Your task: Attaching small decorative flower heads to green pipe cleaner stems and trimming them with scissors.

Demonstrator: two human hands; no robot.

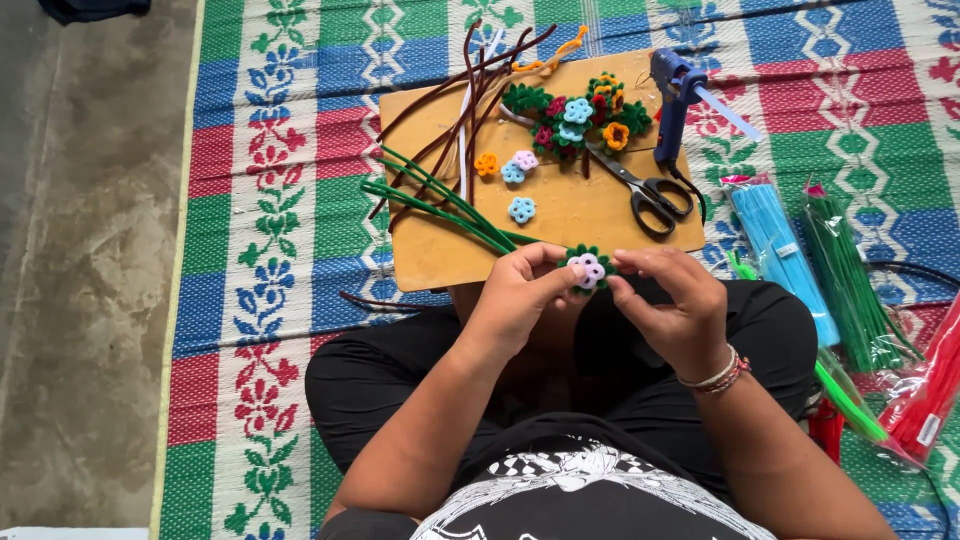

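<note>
Just below the near edge of the wooden board (560, 215), over my crossed legs, I see both hands meeting on a small pipe-cleaner flower (588, 268), pale lilac petals on a dark green ruff. My left hand (515, 300) pinches it from its left side, thumb and fingertips closed on the green rim. My right hand (678, 305) closes on it from the right, fingers curled narrow around the opposite rim, so the flower sits between the two sets of fingertips, held clear of the board.

On the board I can make out loose green stems (440, 205) running toward the left hand, brown stems (450, 120) fanned above them, three small loose blossoms (510, 180), a finished cluster of flowers (580, 115), black-handled scissors (645, 190) and a blue glue gun (675, 95) at the far right edge. Beside my right knee on the patterned mat (280, 200) lie packets of blue (780, 255), green (850, 280) and red (925, 390) pipe cleaners.
</note>
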